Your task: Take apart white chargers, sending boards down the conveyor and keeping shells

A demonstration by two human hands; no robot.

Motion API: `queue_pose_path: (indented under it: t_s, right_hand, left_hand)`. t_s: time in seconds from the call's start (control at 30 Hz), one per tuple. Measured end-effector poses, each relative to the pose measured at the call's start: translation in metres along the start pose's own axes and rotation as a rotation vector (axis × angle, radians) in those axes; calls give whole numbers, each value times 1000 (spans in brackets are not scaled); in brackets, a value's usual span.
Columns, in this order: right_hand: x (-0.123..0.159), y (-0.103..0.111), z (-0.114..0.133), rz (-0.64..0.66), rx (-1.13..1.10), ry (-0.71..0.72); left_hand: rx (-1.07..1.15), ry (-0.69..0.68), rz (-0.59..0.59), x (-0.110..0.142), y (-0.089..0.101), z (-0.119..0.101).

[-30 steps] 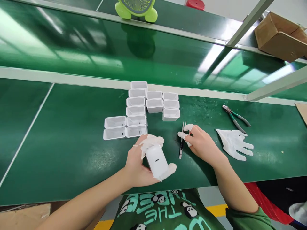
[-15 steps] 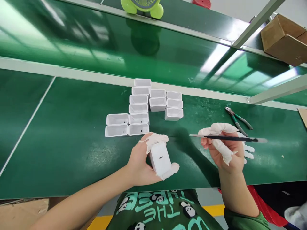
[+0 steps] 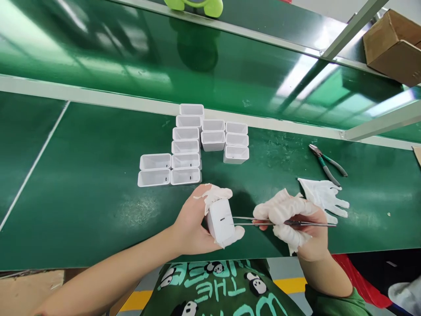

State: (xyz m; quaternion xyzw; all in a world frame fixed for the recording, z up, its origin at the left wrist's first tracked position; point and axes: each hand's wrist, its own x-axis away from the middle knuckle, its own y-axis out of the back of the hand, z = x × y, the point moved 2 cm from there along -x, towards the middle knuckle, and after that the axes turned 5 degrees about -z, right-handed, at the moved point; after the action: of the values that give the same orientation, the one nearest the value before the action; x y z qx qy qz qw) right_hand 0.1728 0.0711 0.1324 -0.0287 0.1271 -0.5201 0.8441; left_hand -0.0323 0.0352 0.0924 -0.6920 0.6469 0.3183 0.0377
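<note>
- Holding a white, round-cornered, plastic-looking box (image 3: 221, 227) in my left hand (image 3: 193, 223), above the near part of the green, glossy tabletop (image 3: 98, 197); its end face, bearing a small dark mark, is turned up toward me.
- Left grip: closed around the box, covered digits on its far and near sides.
- Right grip: my right hand (image 3: 296, 215), digits in thin white finger covers (image 3: 282, 213), pinches slim metal tweezers (image 3: 324, 225). Prongs parted, tips at the box's right edge; contact cannot be confirmed.
- Handling, judged: light, stiff-walled, smooth enough to slip from bare skin; the covers should add friction. Scratching from metal tips seems likelier than breakage.
- Advised hold: opposing side walls, close behind the marked face, mark left uncovered. Moderate pressure; thin walls may flex.
- Nearby: similar open-topped white boxes (image 3: 186, 177) in rows beyond my left hand; a limp white fabric glove (image 3: 319, 194) beside my right.
</note>
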Motion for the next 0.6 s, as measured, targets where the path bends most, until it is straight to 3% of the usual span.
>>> queue_pose_path:
  t_s: [0.23, 0.6]
  right_hand:
    - [0, 1, -1, 14, 162, 116]
    - [2, 1, 0, 15, 241, 91]
  left_hand:
    - [2, 14, 1, 3, -1, 2]
    - [-66, -20, -11, 0, -1, -1]
